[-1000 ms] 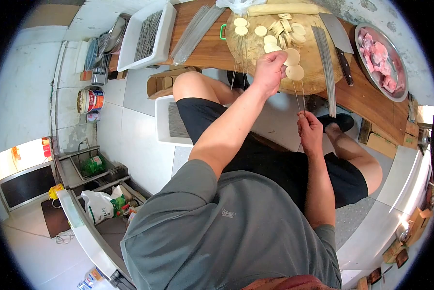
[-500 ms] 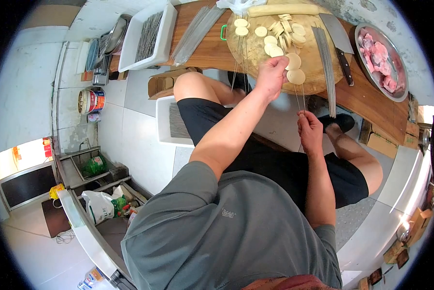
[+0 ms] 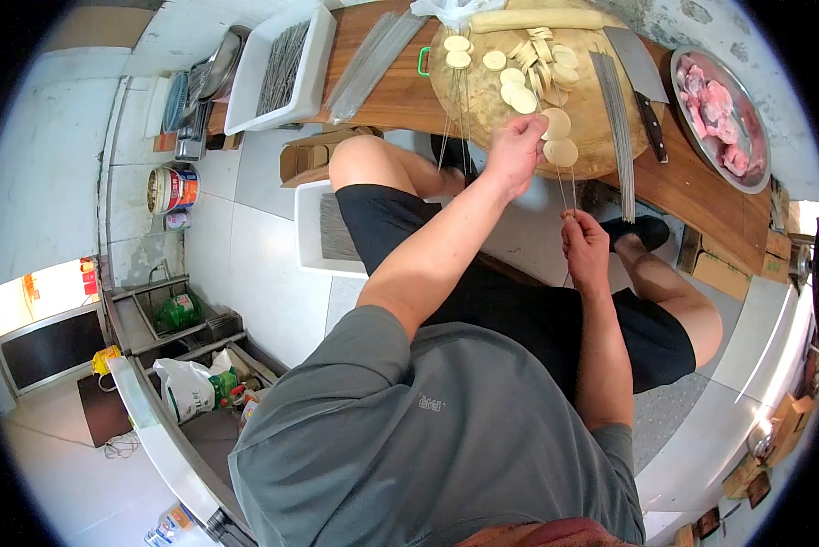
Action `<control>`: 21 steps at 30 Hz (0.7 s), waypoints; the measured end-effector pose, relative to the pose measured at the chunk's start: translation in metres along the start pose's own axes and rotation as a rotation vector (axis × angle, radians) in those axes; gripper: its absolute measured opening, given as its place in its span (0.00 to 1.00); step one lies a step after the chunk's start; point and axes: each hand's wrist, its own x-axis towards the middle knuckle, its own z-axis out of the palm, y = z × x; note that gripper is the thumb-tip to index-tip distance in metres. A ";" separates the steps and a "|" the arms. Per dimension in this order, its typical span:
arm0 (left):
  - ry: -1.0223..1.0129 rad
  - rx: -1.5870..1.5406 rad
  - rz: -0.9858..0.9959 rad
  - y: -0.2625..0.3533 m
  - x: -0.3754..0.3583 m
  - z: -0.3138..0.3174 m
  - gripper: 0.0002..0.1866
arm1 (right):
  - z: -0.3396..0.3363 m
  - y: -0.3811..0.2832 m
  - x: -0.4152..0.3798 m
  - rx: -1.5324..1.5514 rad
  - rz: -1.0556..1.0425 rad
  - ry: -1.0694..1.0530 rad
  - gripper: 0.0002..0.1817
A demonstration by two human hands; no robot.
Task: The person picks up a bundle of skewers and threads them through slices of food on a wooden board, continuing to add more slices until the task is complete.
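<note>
My left hand (image 3: 516, 155) pinches the edge of a round pale slice (image 3: 556, 124) over the near edge of the round wooden board (image 3: 482, 96). Touching that slice is a second round slice (image 3: 561, 152), just below it, on thin metal skewers (image 3: 566, 187). The lower ends of these skewers are in the closed fingers of my right hand (image 3: 584, 244). Cut slices (image 3: 519, 96) lie on the board, beside a long pale roll (image 3: 535, 19). At the board's left, two slices (image 3: 458, 52) sit on other skewers that stick out over the edge.
A bundle of skewers (image 3: 616, 128) and a cleaver (image 3: 635, 68) lie at the board's right. Beyond is a metal bowl (image 3: 763, 137) with pink raw meat. White trays of skewers (image 3: 236, 109) (image 3: 309, 246) and a plastic-wrapped bundle (image 3: 368, 64) are to the left.
My left hand has come slightly down towards my right hand, and the two slices between them have moved down a little. My right hand has hardly moved.
</note>
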 end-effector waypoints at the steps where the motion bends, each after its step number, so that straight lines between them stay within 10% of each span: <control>1: 0.002 -0.017 -0.002 0.000 -0.001 0.001 0.10 | 0.000 0.000 0.000 -0.004 -0.003 -0.001 0.08; 21: -0.145 -0.029 -0.068 -0.019 -0.002 -0.003 0.10 | 0.000 -0.009 0.000 0.063 0.014 -0.013 0.09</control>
